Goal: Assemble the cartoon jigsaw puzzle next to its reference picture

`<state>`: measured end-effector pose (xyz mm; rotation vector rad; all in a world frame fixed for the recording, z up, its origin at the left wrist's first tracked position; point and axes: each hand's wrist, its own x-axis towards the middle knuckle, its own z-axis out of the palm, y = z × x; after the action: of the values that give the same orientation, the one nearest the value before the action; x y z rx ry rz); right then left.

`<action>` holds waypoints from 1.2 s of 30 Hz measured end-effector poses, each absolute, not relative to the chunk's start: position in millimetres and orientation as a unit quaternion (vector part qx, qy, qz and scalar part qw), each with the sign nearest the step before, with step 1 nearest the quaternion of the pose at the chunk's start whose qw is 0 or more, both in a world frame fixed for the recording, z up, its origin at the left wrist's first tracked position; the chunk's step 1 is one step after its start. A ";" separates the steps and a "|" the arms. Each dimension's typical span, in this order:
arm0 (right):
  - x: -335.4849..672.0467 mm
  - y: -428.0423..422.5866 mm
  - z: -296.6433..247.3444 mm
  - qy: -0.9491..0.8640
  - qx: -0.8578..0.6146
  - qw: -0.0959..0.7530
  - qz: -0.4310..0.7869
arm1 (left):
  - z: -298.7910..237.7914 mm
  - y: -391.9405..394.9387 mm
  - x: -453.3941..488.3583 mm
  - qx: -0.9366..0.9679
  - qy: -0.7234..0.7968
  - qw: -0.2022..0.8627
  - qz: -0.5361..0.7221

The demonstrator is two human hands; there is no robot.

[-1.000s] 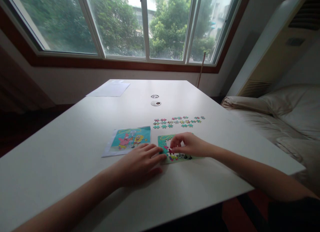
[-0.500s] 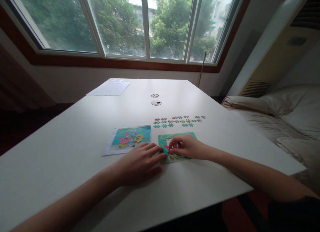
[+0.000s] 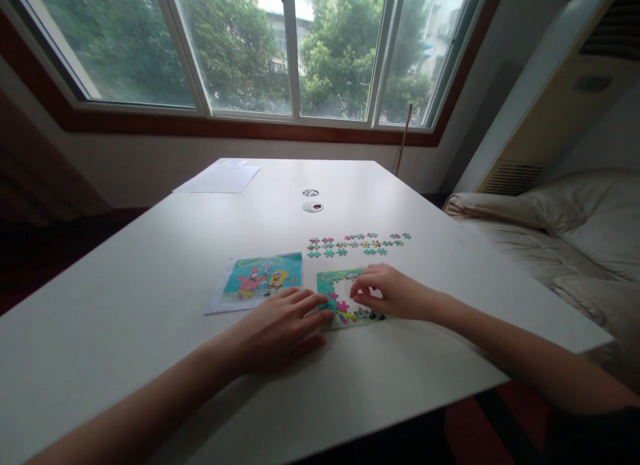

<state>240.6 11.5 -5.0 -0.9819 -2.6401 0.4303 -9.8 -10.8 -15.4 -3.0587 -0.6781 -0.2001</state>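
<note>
A green-bordered jigsaw puzzle [image 3: 327,277] lies on the white table, with pink and yellow pieces joined along its lower left and a pale gap in the middle. My left hand [image 3: 287,321] rests flat, fingers stretched, their tips on the puzzle's left edge. Over the right side of the puzzle hovers my right hand [image 3: 393,293], its fingers loosely curved and apart with no piece visible in them. Behind the puzzle, several loose jigsaw pieces [image 3: 355,244] are spread in rough rows. A cartoon picture sheet [image 3: 263,275] lies to the left, partly behind my left hand.
Two round discs [image 3: 313,207] lie farther back on the white table [image 3: 150,265]. Paper sheets [image 3: 220,178] sit at its far left corner. A pale leather sofa [image 3: 550,231] stands to the right, and a window [image 3: 240,51] is beyond the table.
My right hand has moved a little to the right, away from the pink piece, uncovering more of the puzzle's middle and lower edge. My left hand has hardly moved.
</note>
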 end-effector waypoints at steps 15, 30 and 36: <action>244.2 4.5 -3.5 -0.956 -0.270 0.083 0.079 | -17.7 -9.7 -6.7 -0.968 -0.244 0.007 -0.064; 244.6 13.1 0.6 -0.952 -0.262 0.105 0.118 | -18.2 -12.6 -2.3 -0.963 -0.259 -0.009 -0.075; 243.8 75.3 2.4 -0.914 -0.356 0.161 0.111 | -19.8 -12.3 -3.4 -0.962 -0.261 -0.010 -0.081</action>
<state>243.8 75.3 2.4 -1.0171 -2.6097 0.3178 -3.4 -12.3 -19.8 -3.0420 -0.8252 -0.2561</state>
